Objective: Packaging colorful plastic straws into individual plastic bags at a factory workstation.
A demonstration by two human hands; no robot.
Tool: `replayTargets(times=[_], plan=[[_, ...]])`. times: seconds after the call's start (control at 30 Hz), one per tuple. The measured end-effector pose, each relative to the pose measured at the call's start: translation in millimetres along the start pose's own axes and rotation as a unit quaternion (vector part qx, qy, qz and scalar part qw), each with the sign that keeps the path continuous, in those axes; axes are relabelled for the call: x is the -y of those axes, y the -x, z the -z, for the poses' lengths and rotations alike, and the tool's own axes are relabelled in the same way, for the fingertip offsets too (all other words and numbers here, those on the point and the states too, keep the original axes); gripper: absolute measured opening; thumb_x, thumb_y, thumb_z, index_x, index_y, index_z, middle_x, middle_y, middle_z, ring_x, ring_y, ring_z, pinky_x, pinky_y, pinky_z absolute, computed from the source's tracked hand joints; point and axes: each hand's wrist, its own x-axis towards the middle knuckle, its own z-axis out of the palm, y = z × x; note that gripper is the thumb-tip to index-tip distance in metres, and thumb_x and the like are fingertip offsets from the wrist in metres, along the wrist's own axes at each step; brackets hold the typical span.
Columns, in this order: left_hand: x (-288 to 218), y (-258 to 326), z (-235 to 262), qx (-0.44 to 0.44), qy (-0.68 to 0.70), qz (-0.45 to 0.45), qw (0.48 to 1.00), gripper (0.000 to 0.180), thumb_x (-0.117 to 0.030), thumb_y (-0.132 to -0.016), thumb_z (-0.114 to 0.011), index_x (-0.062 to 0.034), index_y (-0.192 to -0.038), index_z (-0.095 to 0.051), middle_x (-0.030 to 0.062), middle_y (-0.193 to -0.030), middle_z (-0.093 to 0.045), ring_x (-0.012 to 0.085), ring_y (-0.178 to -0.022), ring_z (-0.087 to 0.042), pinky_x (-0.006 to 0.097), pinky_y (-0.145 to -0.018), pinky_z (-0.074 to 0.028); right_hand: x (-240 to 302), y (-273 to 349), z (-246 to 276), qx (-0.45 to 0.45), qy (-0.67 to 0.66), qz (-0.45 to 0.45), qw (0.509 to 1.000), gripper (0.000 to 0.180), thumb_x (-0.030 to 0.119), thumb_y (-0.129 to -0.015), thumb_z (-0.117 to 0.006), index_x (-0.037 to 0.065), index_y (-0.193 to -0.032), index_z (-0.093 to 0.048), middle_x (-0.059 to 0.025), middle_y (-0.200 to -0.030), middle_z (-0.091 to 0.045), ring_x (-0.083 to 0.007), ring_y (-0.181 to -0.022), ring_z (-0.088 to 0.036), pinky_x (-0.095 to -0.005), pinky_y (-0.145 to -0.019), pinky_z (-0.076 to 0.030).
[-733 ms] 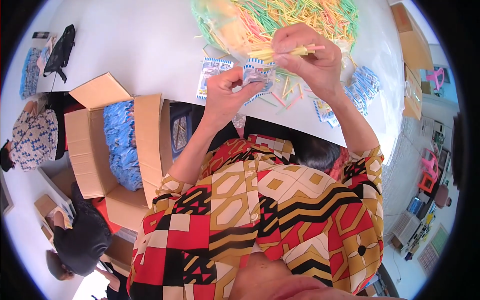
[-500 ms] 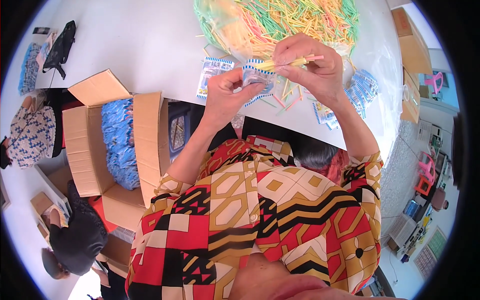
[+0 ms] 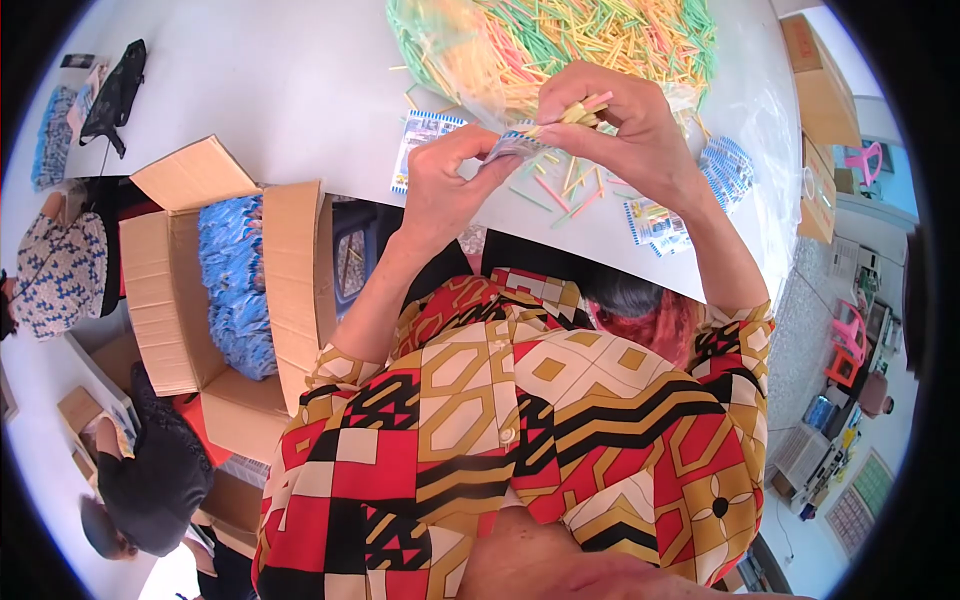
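My left hand (image 3: pixel 445 195) pinches a small clear packet (image 3: pixel 515 143) with blue-and-white striped edges. A bundle of thin yellow and pink sticks (image 3: pixel 583 112) is gripped between the thumb and fingers of my right hand (image 3: pixel 640 135). The bundle's left end meets the packet's mouth; whether it is inside, I cannot tell. Beyond both hands lies a big heap of green, yellow and pink sticks (image 3: pixel 610 50) in a clear plastic bag. Another striped packet (image 3: pixel 418 145) lies flat beside my left hand. Several packets (image 3: pixel 728 170) overlap to the right of my right wrist.
An open cardboard box (image 3: pixel 290 290) full of blue packets (image 3: pixel 235 290) stands at my left. Loose sticks (image 3: pixel 570 195) are scattered on the white table (image 3: pixel 270 90) below my hands. Two people sit at far left. Cartons (image 3: pixel 825 95) stand past the table's right edge.
The packet has tipped flatter, and the stick bundle has come up against its mouth. My right hand has turned slightly, with the bundle's far end now pointing higher.
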Motion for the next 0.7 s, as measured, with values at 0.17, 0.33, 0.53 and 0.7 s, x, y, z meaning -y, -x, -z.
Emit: replayTargets(times=[0.17,0.33,0.53,0.7], plan=[[1.2,1.4,-0.2,0.007,0.0,0.016,1.0,0.007,-0.005,-0.078,-0.069,-0.0005,-0.082,-0.066,0.001,-0.067,-0.06,0.0039,-0.061,-0.05,0.022,-0.054,-0.039,1.3,-7.0,-0.2,0.027,0.041,-0.01,0.999,0.012,0.003,-0.08,-0.066,0.004,-0.089,-0.06,-0.001,-0.09,-0.057,-0.0053,-0.073,-0.052,-0.0194,-0.058,-0.04],[7.9,2.2,-5.4,0.013,0.05,0.067,0.996,0.013,-0.004,-0.078,-0.067,0.0005,-0.09,-0.067,0.0041,-0.069,-0.06,0.0071,-0.061,-0.051,0.023,-0.055,-0.041,2.0,-9.8,4.4,0.022,0.081,-0.01,0.996,0.015,0.007,-0.081,-0.066,0.006,-0.095,-0.062,0.0012,-0.089,-0.057,-0.003,-0.07,-0.049,-0.0179,-0.054,-0.037],[12.2,2.0,-10.9,-0.011,0.159,0.066,0.985,0.016,-0.009,-0.084,-0.064,0.0017,-0.097,-0.066,-0.0002,-0.072,-0.061,0.0041,-0.062,-0.047,0.022,-0.054,-0.039,-8.8,-11.6,5.7,0.005,0.175,0.1,0.979,0.023,0.016,-0.092,-0.051,0.005,-0.109,-0.062,-0.0068,-0.103,-0.06,-0.0178,-0.09,-0.056,-0.0299,-0.077,-0.046],[8.8,1.1,-7.5,0.003,0.116,0.087,0.989,0.02,-0.014,-0.088,-0.061,0.0019,-0.098,-0.065,-0.0013,-0.072,-0.059,0.0039,-0.062,-0.045,0.021,-0.054,-0.038,-4.1,-8.0,-7.3,0.015,0.167,0.047,0.985,0.028,0.015,-0.094,-0.045,0.004,-0.117,-0.057,-0.0115,-0.117,-0.057,-0.0258,-0.108,-0.052,-0.0338,-0.092,-0.041]])
